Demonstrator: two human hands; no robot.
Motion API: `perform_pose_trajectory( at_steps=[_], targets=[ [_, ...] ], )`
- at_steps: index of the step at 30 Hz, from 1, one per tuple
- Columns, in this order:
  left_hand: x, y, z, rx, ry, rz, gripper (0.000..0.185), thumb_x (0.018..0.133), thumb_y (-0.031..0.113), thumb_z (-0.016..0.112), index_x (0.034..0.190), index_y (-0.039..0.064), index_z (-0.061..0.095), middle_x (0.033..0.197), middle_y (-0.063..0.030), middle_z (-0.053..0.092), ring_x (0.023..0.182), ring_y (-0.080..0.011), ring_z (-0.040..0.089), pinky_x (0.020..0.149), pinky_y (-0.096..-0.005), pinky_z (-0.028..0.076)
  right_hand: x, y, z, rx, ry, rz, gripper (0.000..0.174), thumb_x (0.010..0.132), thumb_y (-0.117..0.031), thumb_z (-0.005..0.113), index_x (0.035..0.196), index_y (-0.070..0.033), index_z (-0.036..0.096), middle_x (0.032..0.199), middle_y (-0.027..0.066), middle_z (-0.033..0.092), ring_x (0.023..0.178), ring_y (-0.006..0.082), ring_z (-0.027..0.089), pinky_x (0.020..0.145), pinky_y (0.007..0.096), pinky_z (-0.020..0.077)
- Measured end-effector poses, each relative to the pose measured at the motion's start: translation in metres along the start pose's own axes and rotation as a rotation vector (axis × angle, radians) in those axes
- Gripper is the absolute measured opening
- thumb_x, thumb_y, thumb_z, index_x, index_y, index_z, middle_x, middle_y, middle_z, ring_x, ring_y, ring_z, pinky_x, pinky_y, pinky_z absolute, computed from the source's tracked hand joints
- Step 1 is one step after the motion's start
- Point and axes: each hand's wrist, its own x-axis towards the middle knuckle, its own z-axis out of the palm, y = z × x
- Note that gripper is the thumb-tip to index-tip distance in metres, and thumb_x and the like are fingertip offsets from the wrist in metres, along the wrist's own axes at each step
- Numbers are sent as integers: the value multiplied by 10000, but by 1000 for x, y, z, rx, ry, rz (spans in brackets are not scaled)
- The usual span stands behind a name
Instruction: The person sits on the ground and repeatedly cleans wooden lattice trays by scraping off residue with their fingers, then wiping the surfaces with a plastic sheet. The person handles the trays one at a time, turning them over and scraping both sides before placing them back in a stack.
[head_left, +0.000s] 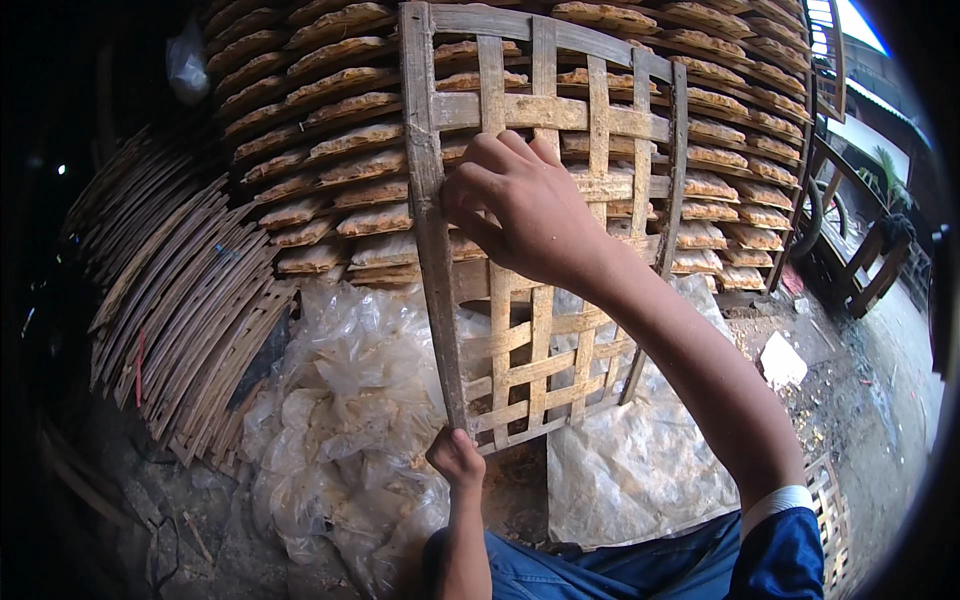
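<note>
A woven bamboo lattice tray (546, 327) with a wooden frame stands tilted on edge in front of me. My left hand (459, 457) grips its lower left corner, the thumb lying along the side rail. Over the upper middle of the lattice is my right hand (517, 202), its fingers curled close to the left rail (424, 161). The back of this hand hides its fingertips, so whether it grips a strip or only rubs against it is unclear. Pale residue coats parts of the strips.
Behind the tray rise stacked racks of tempeh-like slabs (367, 142). Lattice trays (187, 322) lean in a pile at left. Crumpled plastic sheeting (352, 390) and a flat plastic sheet (637, 472) cover the ground. Another lattice tray (829, 510) lies at lower right.
</note>
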Motion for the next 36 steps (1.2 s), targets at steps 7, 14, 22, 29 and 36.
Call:
perform_pose_trajectory(
  at_steps=[7,14,22,29,36],
  targets=[
    [-1,-4,-1,-6,-17,33,559,1050,433,409,690,30,553,543,-91,548,517,-280,603,508,-378,423,-24,-8,7,-46,61,16,120,847,-226,740,937,-165,687,969,19,565,950,229,538,810,367,402],
    [-1,-5,-2,-17,-21,3,547,1050,425,417,714,22,572,555,-84,549,523,-255,600,507,-366,422,-42,-28,19,91,112,191,237,798,-148,774,1016,-167,683,1024,46,577,992,277,541,839,374,410],
    [-2,-4,-1,-43,-25,-11,551,1051,435,419,739,11,584,582,-83,557,529,-237,598,511,-349,426,-46,-26,25,161,169,196,289,743,-102,777,1010,-179,696,1023,57,577,993,294,536,849,401,422],
    [-2,-4,0,-36,-19,-24,564,1053,448,410,723,20,573,573,-85,560,535,-252,601,520,-363,421,-50,-32,20,187,30,203,282,746,-55,694,1006,-164,694,995,62,564,965,291,531,836,404,419],
    [0,-2,0,-39,2,-36,531,1041,414,446,692,29,554,548,-93,552,520,-267,609,511,-367,430,-53,-37,27,134,89,363,261,771,-73,682,1029,-115,675,1024,85,564,1007,312,554,829,421,436]
  ],
)
